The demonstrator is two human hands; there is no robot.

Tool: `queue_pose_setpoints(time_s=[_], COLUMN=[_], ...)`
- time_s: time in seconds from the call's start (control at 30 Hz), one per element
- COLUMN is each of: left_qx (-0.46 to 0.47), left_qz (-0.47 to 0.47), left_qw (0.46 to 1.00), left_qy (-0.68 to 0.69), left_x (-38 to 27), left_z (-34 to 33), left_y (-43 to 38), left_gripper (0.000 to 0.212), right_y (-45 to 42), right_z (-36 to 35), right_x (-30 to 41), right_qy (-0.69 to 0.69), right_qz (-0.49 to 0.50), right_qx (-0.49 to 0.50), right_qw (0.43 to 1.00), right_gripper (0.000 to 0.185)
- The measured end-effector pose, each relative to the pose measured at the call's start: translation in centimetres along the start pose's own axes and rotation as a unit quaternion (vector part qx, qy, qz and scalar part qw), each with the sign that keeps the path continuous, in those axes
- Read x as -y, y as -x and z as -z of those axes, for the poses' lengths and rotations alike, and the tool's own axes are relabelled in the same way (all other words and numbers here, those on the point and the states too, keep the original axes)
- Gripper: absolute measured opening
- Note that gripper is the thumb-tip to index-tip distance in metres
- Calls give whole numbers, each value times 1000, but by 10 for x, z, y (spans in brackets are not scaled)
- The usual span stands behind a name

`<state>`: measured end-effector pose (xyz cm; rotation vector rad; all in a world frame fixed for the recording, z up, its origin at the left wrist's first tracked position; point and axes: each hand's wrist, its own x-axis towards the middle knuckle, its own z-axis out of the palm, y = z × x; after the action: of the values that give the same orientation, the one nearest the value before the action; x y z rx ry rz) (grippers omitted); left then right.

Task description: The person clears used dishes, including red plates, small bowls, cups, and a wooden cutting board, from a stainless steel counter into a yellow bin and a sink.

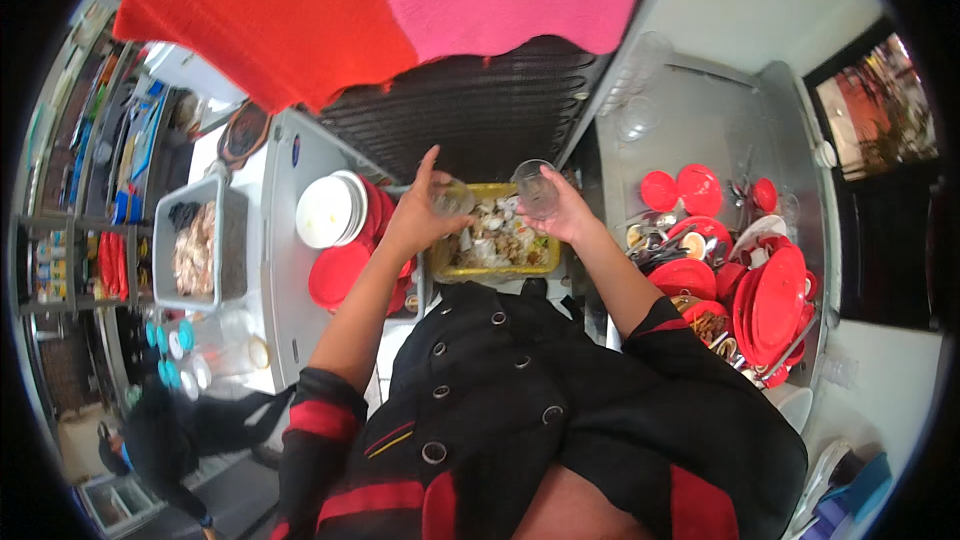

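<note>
My left hand (pixel 417 216) holds a clear cup (pixel 453 199), its thumb and fingers spread around the side. In my right hand (pixel 564 214) is another clear cup (pixel 535 191), tilted, with its mouth facing up and away from me. Both cups are over a bin with a yellow rim (pixel 553 261), full of food scraps (pixel 491 236) and crumpled white waste. The two hands are apart, one near each side of the bin. Whether the cups are glass or plastic, I cannot tell.
Right, a metal counter (pixel 675 120) bears dirty red plates (pixel 776 304), cutlery and stacked clear cups (pixel 645 75). Left, white plates (pixel 324 211) stand by red dishes (pixel 341 274). A grey tub (pixel 236 240) sits farther left. Red and pink cloth (pixel 420 0) hangs ahead. Another person (pixel 161 435) bends at lower left.
</note>
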<state>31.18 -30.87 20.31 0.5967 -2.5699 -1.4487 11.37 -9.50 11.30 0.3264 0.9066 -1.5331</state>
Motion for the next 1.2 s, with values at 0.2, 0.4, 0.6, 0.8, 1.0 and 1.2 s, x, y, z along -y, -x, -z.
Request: queue_pose_setpoints(time_s=[0.2,0.4,0.6,0.8,1.0,1.2], left_qx=[-30,-38,-34,-25,27,63], left_qz=[-19,-15,-68,-55,-126,-24], left_qw=[999,998,997,998,985,986], left_qy=[-14,-38,-31,20,118,153], left_x=[-1,-16,-55,-106,-171,-157], left_z=[-13,-23,-49,-80,-128,-120], left_y=[1,1,-22,-57,-98,-88], left_gripper=[123,122,124,122,119,105], right_y=[23,36,19,109,115,96], right_z=[43,86,144,30,12,40], right_x=[94,195,195,96,118,289], right_qy=[303,368,454,500,427,301], right_qz=[509,564,572,468,569,701], right_qx=[-173,-401,-378,39,-35,-253], right_qw=[787,621,569,728,702,595], right_gripper=[99,98,104,108,99,91])
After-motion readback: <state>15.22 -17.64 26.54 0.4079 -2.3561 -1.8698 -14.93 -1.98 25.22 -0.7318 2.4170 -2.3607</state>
